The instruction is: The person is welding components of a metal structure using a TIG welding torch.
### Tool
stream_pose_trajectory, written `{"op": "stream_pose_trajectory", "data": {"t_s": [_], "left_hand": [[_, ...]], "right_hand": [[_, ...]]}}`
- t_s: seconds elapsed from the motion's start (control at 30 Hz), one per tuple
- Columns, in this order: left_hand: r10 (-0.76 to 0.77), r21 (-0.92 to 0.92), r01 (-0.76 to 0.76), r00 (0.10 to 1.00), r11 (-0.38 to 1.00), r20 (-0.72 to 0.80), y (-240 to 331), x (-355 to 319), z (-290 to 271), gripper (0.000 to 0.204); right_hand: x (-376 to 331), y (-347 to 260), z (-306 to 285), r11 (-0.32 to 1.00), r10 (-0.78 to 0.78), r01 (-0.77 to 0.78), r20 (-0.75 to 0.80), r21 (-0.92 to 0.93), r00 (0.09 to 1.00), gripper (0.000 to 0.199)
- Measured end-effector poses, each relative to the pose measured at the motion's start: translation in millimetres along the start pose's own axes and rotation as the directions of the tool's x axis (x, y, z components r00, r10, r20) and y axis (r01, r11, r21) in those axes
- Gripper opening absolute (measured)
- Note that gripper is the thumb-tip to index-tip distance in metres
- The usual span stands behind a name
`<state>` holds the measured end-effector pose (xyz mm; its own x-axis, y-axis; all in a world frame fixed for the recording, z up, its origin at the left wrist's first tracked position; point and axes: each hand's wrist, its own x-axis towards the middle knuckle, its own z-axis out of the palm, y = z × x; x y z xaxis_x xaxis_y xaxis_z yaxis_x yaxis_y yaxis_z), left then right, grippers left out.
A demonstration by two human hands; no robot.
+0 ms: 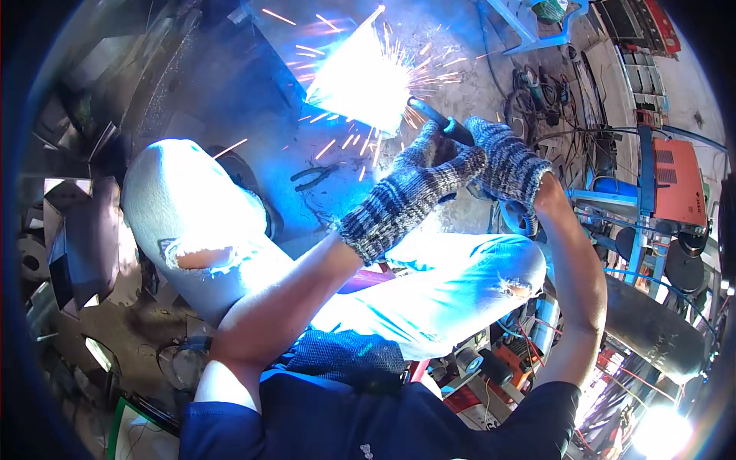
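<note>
Both my hands wear black-and-white knitted gloves and close together around a welding torch [452, 129] with a dark curved neck. My left hand [429, 167] wraps the torch from the left. Beside it, my right hand [504, 157] grips the handle on the right side. The torch's nozzle end points left at a metal piece [359, 73], where a glaring white arc throws orange sparks outward. Glare hides the weld spot and most of the piece's surface. Just below the sparks, pliers [313, 178] lie on the floor.
My knees in torn light jeans [192, 199] flank the work. Metal offcuts [84, 230] crowd the left. At right stand an orange machine [679, 182], a dark gas cylinder [652, 326] and tangled cables [537, 96]. A blue plastic stool [529, 34] is at the top.
</note>
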<state>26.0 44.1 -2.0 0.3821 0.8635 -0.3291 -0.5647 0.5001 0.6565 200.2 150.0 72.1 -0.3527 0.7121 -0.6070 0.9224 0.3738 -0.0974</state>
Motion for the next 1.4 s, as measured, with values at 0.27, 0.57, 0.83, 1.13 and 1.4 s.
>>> {"op": "stream_pose_trajectory", "data": {"t_s": [0.27,0.57,0.83,1.13,1.4], "left_hand": [[0.040,-0.826,0.191,0.968,0.530,0.250,-5,11,6,0.047],[0.196,0.269,-0.223,0.973,0.937,0.124,-8,-9,13,0.063],[0.237,0.827,-0.331,0.940,0.454,0.246,-6,-6,-1,0.035],[0.244,0.908,-0.417,0.885,0.031,0.398,-8,8,-24,0.037],[0.180,0.838,-0.316,0.948,0.446,0.262,-22,8,-15,0.031]], "right_hand": [[25,53,8,0.853,-0.232,0.340,-0.296,0.396,0.927,0.035],[52,177,62,0.382,0.285,-0.123,0.009,0.916,0.958,0.033],[90,171,228,0.234,0.202,-0.282,0.238,0.930,0.950,0.032],[116,144,252,0.229,0.194,-0.281,0.239,0.932,0.951,0.039],[94,162,228,0.149,0.180,-0.132,0.105,0.980,0.978,0.046]]}}
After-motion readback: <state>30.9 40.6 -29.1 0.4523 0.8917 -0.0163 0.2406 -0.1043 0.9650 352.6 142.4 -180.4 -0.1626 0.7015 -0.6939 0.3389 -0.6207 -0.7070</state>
